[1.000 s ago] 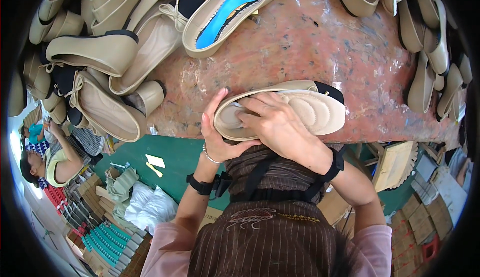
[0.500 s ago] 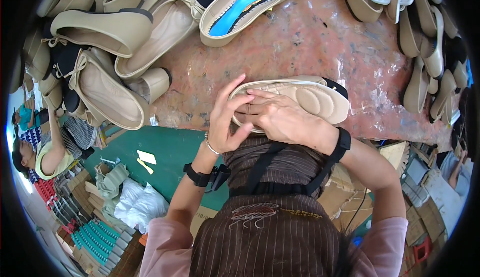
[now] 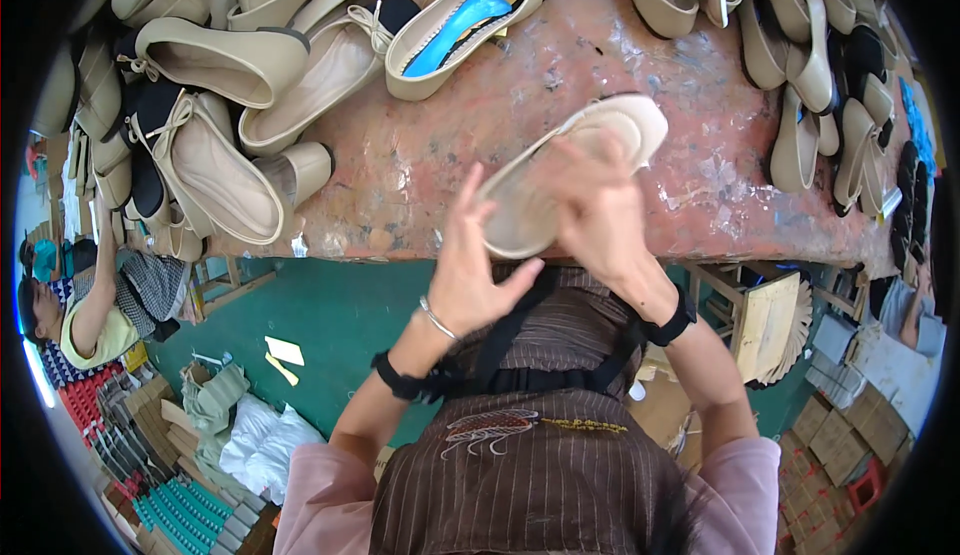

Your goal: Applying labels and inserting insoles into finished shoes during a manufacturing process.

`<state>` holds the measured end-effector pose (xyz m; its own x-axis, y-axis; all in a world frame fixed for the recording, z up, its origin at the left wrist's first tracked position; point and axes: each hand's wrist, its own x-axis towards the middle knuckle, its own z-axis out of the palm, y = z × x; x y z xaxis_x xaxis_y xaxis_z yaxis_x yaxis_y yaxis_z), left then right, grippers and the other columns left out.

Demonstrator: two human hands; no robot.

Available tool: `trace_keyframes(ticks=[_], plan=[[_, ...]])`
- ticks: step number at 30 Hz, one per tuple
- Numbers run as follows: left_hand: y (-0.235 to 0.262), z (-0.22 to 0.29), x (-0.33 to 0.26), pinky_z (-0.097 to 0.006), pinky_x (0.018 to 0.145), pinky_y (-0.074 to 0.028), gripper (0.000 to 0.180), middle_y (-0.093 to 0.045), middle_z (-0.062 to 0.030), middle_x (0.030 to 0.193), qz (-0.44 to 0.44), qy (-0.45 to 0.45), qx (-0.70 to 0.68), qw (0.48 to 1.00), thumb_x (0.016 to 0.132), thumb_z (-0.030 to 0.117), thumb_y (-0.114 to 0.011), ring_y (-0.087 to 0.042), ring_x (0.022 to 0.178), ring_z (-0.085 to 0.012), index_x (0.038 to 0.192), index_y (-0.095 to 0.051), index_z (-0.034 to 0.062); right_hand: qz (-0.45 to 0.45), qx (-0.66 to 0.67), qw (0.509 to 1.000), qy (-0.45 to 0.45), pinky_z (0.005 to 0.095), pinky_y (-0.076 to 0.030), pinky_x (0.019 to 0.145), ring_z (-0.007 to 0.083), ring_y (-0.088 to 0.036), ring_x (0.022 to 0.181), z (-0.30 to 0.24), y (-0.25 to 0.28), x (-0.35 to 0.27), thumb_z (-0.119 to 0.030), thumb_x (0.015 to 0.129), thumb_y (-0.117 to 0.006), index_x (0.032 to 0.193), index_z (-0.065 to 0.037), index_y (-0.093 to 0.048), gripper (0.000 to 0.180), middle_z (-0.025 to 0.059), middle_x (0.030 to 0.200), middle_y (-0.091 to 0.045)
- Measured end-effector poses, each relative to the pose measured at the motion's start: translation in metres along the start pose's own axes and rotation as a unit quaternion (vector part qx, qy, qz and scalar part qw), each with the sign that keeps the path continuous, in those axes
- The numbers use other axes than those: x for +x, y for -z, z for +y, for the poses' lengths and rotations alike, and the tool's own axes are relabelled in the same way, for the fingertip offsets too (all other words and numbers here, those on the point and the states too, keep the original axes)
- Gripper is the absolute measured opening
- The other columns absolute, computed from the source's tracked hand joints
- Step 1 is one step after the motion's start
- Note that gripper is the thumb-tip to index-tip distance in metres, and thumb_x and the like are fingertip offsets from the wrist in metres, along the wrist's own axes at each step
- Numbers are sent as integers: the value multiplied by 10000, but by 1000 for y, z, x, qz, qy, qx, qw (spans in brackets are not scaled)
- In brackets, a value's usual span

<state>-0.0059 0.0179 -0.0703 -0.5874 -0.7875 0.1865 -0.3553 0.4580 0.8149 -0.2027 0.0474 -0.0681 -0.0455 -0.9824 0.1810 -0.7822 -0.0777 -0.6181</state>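
A beige flat shoe [image 3: 515, 233] lies tilted at the table's front edge, its rounded heel end toward me. A pale padded insole [image 3: 640, 127] lies along it, its cushioned front end standing out over the toe. My left hand [image 3: 468, 270] is beside the heel end, fingers stretched and thumb apart, holding nothing. Over the middle of the shoe is my right hand [image 3: 605, 217], its fingers smeared by motion. Whether they grip the insole or only touch it cannot be told.
Beige shoes [image 3: 215, 170] with bows are heaped at the left. A shoe with a blue insert [image 3: 460, 35] lies at the back. More shoes [image 3: 800, 35] crowd the right side of the worn red table [image 3: 400, 195]. Another person [image 3: 85, 305] is at the far left.
The shoe has turned, its toe end swinging away from me. My right hand has lifted off the heel area and moved right; my left hand has come off the shoe toward me.
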Motion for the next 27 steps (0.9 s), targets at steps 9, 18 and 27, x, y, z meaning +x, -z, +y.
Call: trace_keyframes(ticks=[9,18,27], plan=[[-35,57,2,-351,659,-586,482,-527,-198,1388,-212,-36,281,935,738,156,-753,-623,849,-290,1154,-630,-53,41,133,972,-187,595,-334,1114,448,-587,1161,-12,48,7,-35,774,-706,1022,-3,-623,264,229,1269,-605],[-39,56,9,-349,591,-588,410,-627,-231,1192,-251,-33,304,918,723,187,-737,-669,859,-287,1057,-702,-48,33,-157,985,-60,579,-256,1163,399,-521,1291,-2,-2,-14,-22,804,-562,1234,26,-592,433,210,1322,-593],[-41,49,4,-338,588,-591,574,-523,-271,1401,-266,-30,326,907,748,275,-768,-683,872,-295,1201,-647,-55,70,-223,971,-57,595,-217,1170,354,-636,1022,-8,-15,-12,74,785,-542,1086,43,-597,308,193,1035,-653]])
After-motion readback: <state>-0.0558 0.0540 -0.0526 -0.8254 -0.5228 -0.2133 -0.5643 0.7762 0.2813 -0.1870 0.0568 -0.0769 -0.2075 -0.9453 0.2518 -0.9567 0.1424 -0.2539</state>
